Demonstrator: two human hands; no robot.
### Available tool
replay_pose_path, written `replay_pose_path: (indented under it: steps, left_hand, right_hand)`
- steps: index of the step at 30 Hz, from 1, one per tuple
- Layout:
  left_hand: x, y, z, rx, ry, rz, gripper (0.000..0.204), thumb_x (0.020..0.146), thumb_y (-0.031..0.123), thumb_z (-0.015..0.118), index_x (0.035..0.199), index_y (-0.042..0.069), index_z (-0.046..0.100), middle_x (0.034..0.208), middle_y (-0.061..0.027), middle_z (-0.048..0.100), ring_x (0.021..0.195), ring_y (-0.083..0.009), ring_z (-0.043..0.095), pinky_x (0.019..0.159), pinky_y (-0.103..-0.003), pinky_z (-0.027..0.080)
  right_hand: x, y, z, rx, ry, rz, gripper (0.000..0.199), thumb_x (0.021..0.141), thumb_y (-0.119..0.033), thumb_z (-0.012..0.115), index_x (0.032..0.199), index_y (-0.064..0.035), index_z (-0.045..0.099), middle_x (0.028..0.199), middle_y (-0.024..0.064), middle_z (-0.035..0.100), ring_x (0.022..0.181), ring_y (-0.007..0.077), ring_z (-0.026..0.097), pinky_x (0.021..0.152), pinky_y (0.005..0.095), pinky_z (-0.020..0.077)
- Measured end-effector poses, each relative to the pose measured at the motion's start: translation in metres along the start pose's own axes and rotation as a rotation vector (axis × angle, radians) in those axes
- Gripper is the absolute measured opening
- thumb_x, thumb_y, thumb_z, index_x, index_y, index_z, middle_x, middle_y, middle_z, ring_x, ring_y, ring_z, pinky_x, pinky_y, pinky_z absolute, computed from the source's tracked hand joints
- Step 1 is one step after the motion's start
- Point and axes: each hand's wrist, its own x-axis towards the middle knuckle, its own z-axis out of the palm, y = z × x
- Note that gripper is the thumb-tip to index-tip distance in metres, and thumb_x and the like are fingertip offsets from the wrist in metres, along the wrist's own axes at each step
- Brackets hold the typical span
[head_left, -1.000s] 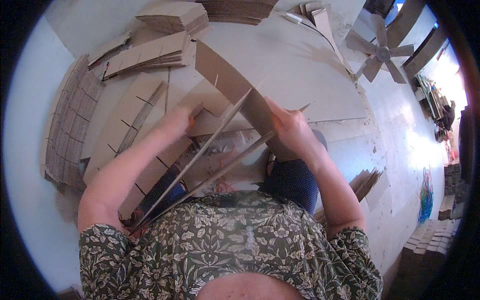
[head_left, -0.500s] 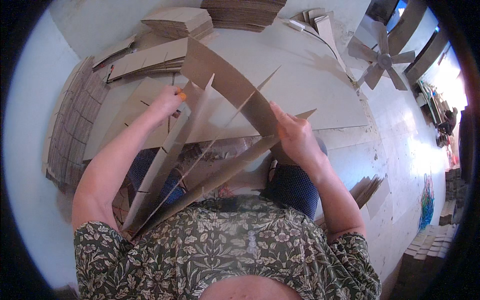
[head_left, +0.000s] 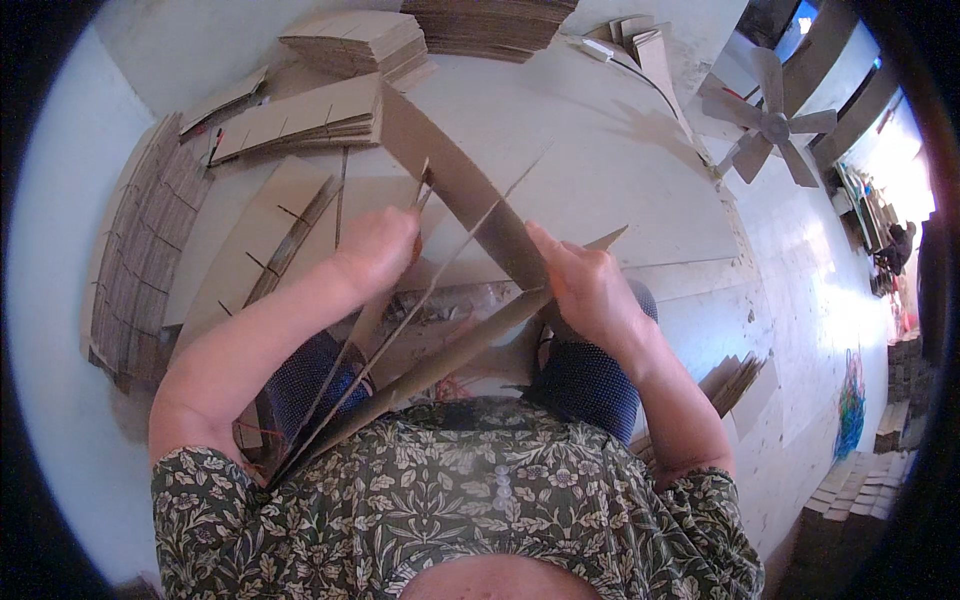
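A long brown cardboard strip point(head_left: 455, 195) runs slantwise from the far left to my right hand point(head_left: 590, 290). The fingers of that hand are closed around its near end, where another cardboard strip point(head_left: 430, 365) crosses it. Further thin strips cross the long one and converge near my left side. My left hand point(head_left: 382, 245) is closed on the upper part of the leftmost cross strip point(head_left: 424, 185), next to the long strip. Something orange shows at its fingers; the fingertips are mostly hidden. Whether this strip sits in a slot I cannot tell.
A stack of slotted cardboard strips point(head_left: 300, 120) lies on the pale table point(head_left: 640, 200) beyond my left hand. Flat slotted pieces point(head_left: 285, 215) lie nearer. More stacks point(head_left: 145, 250) line the left wall and back. A fan point(head_left: 775, 127) stands at the far right.
My left hand has moved right, bringing the leftmost cross strip closer to the others. Flat slotted pieces on the table are now uncovered. My right hand has barely moved.
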Motion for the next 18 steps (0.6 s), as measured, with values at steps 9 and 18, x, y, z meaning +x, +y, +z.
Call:
replay_pose_path:
  steps: [9, 18]
  left_hand:
    - [0.025, -0.054, 0.002, -0.859, -0.012, -0.469, 0.024, 0.091, 0.019, 0.054, 0.103, -0.001, 0.062, 0.071, -0.0032, 0.057, 0.050, -0.0115, 0.053, 0.043, -0.030, 0.044]
    - [0.039, -0.056, -0.002, -0.877, 0.084, -0.474, 0.021, 0.091, 0.015, 0.054, 0.097, -0.003, 0.063, 0.062, -0.0043, 0.054, 0.050, -0.0122, 0.051, 0.047, -0.029, 0.042]
  right_hand:
    - [0.005, 0.001, 0.001, 0.016, -0.024, -0.024, 0.054, 0.074, 0.010, 0.051, 0.127, -0.0022, 0.051, 0.083, 0.0221, 0.060, 0.072, 0.0389, 0.061, 0.065, 0.0417, 0.0493]
    - [0.019, 0.010, 0.003, -0.004, 0.017, -0.105, 0.045, 0.077, -0.001, 0.053, 0.121, -0.0072, 0.052, 0.075, 0.0184, 0.061, 0.067, 0.0381, 0.061, 0.060, 0.0455, 0.0503]
